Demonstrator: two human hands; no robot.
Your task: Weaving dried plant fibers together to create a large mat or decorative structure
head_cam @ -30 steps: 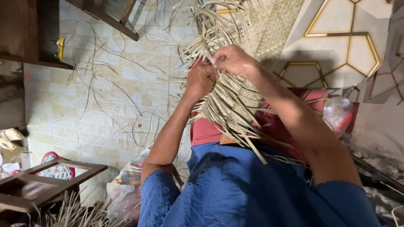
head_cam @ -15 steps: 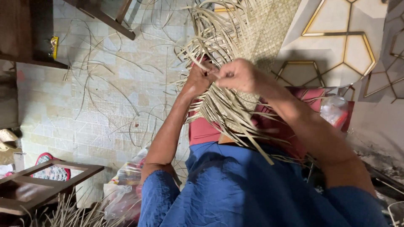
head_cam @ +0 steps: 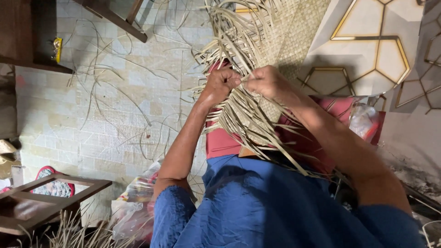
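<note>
A half-woven mat of pale dried leaf strips point(head_cam: 298, 32) lies over my lap, its loose strips point(head_cam: 243, 115) fanning toward me. My left hand point(head_cam: 221, 86) is closed in a fist around a few strips at the woven edge. My right hand point(head_cam: 268, 82) sits right beside it, pinching a strip between thumb and fingers. Both hands nearly touch above the loose strip ends. I wear a blue garment point(head_cam: 275, 206), and a red cloth point(head_cam: 225, 140) shows under the strips.
Stray strips point(head_cam: 115, 92) litter the tiled floor on the left. A low wooden table point(head_cam: 41, 202) stands at lower left, a plastic bag point(head_cam: 133, 206) beside my left elbow. Another plastic bag point(head_cam: 365, 120) lies right of my forearm. Dark wooden furniture point(head_cam: 27, 36) fills the top left.
Both hands have shifted slightly along the woven edge, the right hand now level with the left, still working the strips. The view moved a little.
</note>
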